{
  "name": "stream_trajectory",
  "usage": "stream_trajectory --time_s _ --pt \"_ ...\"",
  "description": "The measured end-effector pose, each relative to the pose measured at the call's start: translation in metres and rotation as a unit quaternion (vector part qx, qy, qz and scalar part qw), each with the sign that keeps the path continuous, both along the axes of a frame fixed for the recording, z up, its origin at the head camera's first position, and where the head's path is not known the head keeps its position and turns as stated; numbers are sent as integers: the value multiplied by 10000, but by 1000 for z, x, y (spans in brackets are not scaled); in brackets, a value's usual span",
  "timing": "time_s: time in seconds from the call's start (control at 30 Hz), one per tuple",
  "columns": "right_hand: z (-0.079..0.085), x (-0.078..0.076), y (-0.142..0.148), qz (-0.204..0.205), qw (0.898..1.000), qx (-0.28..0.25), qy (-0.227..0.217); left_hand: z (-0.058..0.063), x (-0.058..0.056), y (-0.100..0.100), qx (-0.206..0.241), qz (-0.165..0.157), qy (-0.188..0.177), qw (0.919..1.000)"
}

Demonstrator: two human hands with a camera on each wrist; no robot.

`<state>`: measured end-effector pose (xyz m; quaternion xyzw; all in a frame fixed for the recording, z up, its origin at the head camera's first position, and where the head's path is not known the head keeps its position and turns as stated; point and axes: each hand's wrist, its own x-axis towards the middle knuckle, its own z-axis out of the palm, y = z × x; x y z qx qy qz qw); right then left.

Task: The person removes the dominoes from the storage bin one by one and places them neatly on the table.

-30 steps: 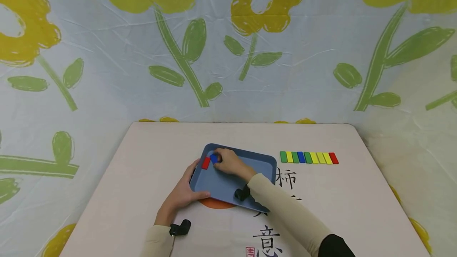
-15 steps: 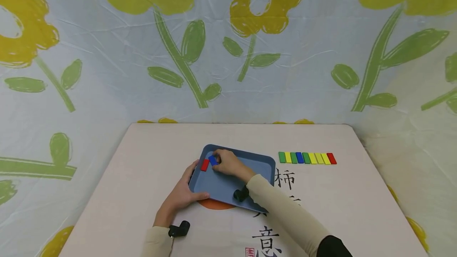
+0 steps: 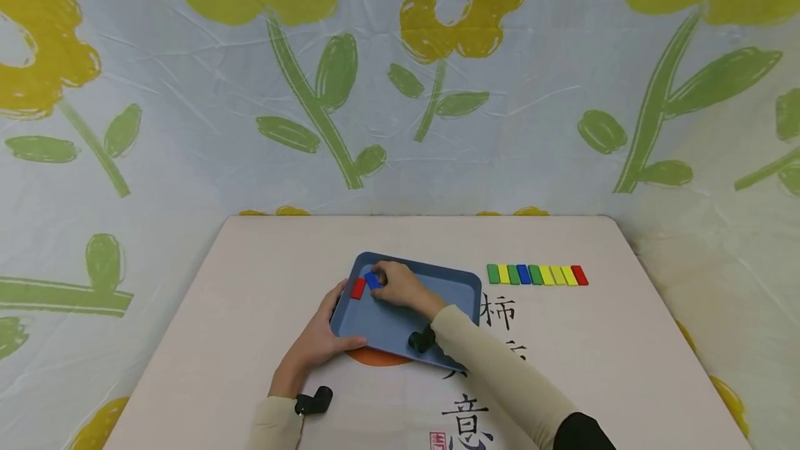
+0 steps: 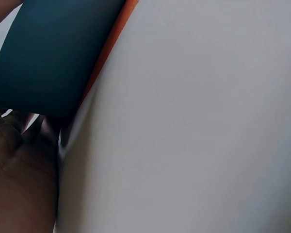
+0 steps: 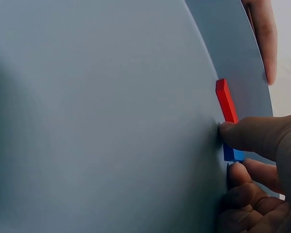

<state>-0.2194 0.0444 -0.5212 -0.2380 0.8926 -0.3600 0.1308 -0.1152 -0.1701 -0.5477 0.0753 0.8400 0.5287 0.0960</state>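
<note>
My left hand (image 3: pixel 319 339) holds the left side of a blue-grey tray (image 3: pixel 390 328), its thumb along the near edge and fingers along the left rim. In the left wrist view those fingers pass partly behind the tray wall (image 4: pixel 53 53). Over the tray's far left part, my right hand (image 3: pixel 403 287) pinches a small blue block (image 3: pixel 372 280) between thumb and fingers. A red block (image 3: pixel 357 289) lies just left of it. Seen from the right wrist, the red block (image 5: pixel 226 99) lies along the foot of the tray wall, and the thumb hides part of the blue block (image 5: pixel 233 154).
A tight row of green, yellow, blue and red blocks (image 3: pixel 537 275) lies right of the tray. The pale table cover (image 3: pixel 619 353) bears black printed characters (image 3: pixel 469 419) and an orange shape (image 3: pixel 381 357) partly under the tray. A flowered cloth (image 3: pixel 500 130) hangs behind.
The blue block has turned a little in my right fingers and shows more of its face than a second ago. My left hand keeps its place on the tray.
</note>
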Motion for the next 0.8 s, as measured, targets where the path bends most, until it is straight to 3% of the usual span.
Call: stream_trajectory --time_s 0.8 --pt "1 -1 7 -54 9999 -103 -28 0 -1 1 -93 70 -60 9999"
